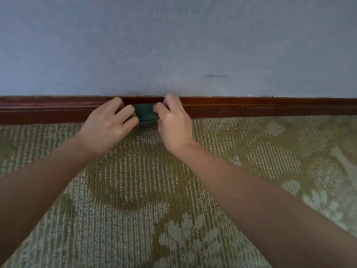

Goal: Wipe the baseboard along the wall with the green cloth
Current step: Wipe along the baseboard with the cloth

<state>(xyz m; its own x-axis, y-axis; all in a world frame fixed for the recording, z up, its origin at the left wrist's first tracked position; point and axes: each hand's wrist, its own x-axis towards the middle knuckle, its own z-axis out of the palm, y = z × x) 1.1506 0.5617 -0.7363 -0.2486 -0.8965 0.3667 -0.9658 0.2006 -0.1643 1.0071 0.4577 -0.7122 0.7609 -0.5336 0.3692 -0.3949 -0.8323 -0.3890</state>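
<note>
A dark reddish-brown baseboard (pixel 260 108) runs across the view at the foot of a pale blue-grey wall (pixel 173 45). A small folded green cloth (pixel 145 113) lies against the baseboard's face near the middle. My left hand (pixel 108 125) grips the cloth's left end with curled fingers. My right hand (pixel 172 120) grips its right end, thumb and fingers curled round it. Only the strip of cloth between the two hands shows; the rest is hidden under my fingers.
A green and beige patterned carpet (pixel 135 200) covers the floor up to the baseboard. A short dark scuff mark (pixel 217 76) sits on the wall above and to the right of my hands.
</note>
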